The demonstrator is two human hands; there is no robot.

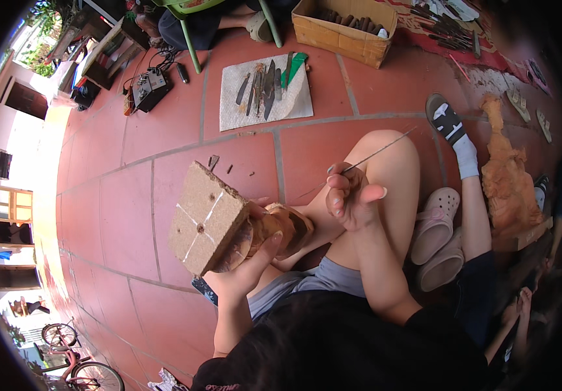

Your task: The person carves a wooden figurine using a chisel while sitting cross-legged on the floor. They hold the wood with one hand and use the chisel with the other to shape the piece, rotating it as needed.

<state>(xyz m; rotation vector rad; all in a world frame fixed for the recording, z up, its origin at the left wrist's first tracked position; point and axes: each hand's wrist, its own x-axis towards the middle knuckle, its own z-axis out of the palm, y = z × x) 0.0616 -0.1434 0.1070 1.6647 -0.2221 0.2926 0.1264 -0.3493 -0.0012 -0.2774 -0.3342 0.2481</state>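
Observation:
My left hand is closed around a carved wooden piece over my lap. A square particle board sits against the piece's left end, its face toward the upper left, with white crossing lines and a few holes. In my right hand, beside my raised knee, a thin dark metal rod is pinched by bent fingers. It slants up to the right past the knee, and its other end reaches down left toward the carving. Whether that end touches the wood I cannot tell.
Ahead, several blades and files lie on a white cloth, with a cardboard box behind. A black electrical box with cables stands far left. On the right are pale clogs, another person's shoe and a large wood carving.

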